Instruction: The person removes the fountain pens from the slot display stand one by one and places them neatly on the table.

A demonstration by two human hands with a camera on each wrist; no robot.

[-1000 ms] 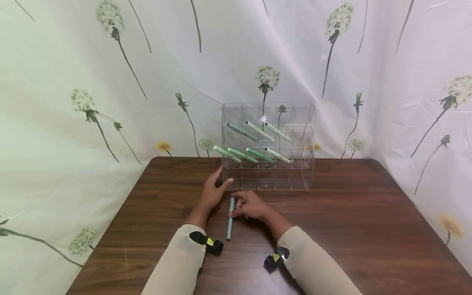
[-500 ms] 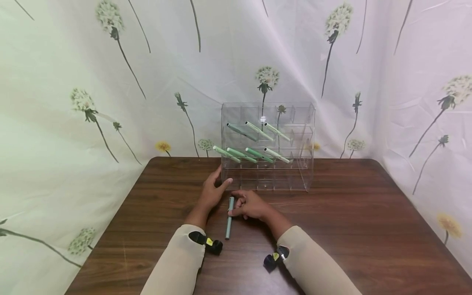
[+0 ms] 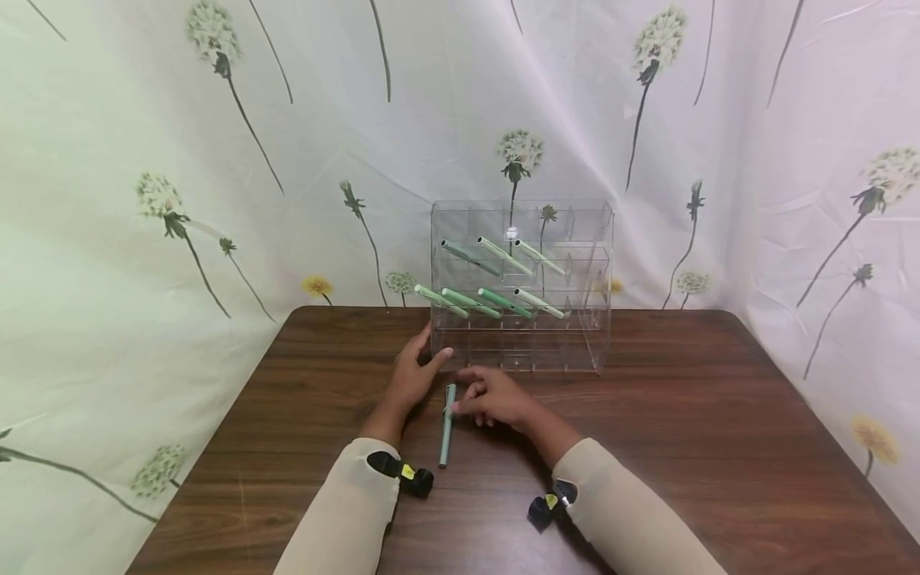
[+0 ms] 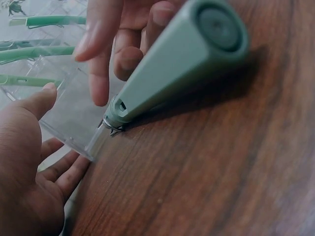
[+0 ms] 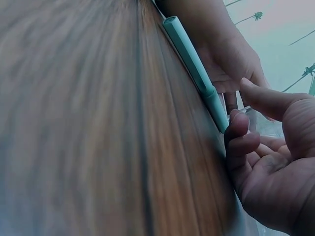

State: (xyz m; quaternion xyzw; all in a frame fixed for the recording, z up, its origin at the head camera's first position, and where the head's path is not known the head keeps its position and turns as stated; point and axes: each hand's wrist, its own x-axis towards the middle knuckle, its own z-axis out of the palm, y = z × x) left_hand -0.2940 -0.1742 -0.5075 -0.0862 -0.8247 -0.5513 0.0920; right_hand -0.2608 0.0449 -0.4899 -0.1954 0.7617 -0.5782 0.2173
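Observation:
A pale teal capped pen (image 3: 446, 435) lies lengthwise on the table, its clip near the far end. My right hand (image 3: 499, 399) is just right of its far half, thumb tip at the barrel, fingers loosely bent; in the right wrist view nothing sits between thumb and fingers. In the left wrist view the pen's end (image 4: 167, 64) looms large. My left hand (image 3: 413, 375) rests against the lower left side of a clear acrylic pen rack (image 3: 611, 263), thumb along the front and fingers stretched along the side. Part of those fingers is hidden behind the rack.
Three pens, including a dark grey-green pen (image 3: 470, 257), slant in an upper tier of the rack. Below them, several green pens such as the dark green pen (image 3: 505, 303) slant too. A flower-printed cloth (image 3: 287, 160) hangs behind the wooden table (image 3: 683, 447).
My right hand has let go of the teal pen and shifted slightly right; the pen stays where it lay. My left hand has not moved.

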